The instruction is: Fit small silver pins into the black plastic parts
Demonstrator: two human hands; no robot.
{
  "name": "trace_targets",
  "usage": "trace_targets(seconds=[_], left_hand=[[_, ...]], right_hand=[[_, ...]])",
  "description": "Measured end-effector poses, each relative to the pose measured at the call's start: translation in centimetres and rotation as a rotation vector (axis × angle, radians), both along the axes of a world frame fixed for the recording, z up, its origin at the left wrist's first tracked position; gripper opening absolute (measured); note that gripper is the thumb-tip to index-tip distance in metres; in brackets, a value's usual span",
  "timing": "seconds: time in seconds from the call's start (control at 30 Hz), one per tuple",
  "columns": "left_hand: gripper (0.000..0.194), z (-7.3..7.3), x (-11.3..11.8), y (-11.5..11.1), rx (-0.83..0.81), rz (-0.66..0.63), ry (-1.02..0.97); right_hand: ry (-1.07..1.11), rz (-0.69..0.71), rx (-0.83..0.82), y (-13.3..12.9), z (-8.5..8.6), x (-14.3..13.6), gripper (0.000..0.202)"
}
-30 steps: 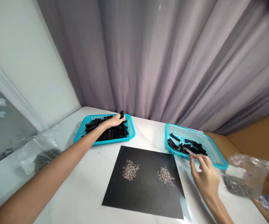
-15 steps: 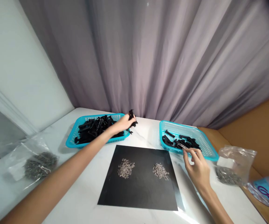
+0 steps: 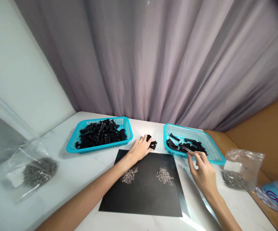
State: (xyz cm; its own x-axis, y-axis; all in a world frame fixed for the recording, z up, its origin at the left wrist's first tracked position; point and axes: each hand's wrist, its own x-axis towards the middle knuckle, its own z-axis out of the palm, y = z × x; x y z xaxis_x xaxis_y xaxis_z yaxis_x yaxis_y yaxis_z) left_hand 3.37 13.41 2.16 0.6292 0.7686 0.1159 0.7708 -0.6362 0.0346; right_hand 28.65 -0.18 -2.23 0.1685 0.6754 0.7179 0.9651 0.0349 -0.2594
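Crosswise, black clips (image 3: 151,143) (pointing right)

Left hand (image 3: 140,149) grips black clips (image 3: 151,143) over black mat (image 3: 145,192); right hand (image 3: 202,175) at right basket (image 3: 216,154) rim.

Only partial purple letters, "Ga", show on the blue packet (image 3: 277,196).

Soft, even light falls from above. Glare whitens the marble table (image 3: 192,221) just below the right hand (image 3: 202,173). Faint shadows sit beside both hands. Wide-angle distortion bends the edges; the top right corner vignettes dark.
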Motion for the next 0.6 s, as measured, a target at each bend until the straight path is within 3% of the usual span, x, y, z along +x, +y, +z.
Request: trace_targets(seconds=[0.37,0.47,0.6], left_hand=[[0.050,0.9,0.0,-0.1,-0.048,-0.060,0.018],[0.049,2.6,-1.2,-0.2,-0.060,-0.073,-0.013],[0.041,6.0,-5.5,1.8,-0.070,0.041,-0.062]], right_hand=[[-0.016,0.008,-0.009,-0.2,-0.4,0.4,0.028],[-0.012,0.012,-0.018,-0.2,-0.4,0.4,0.028],[-0.003,0.021,-0.014,-0.2,-0.4,0.3,0.028]])
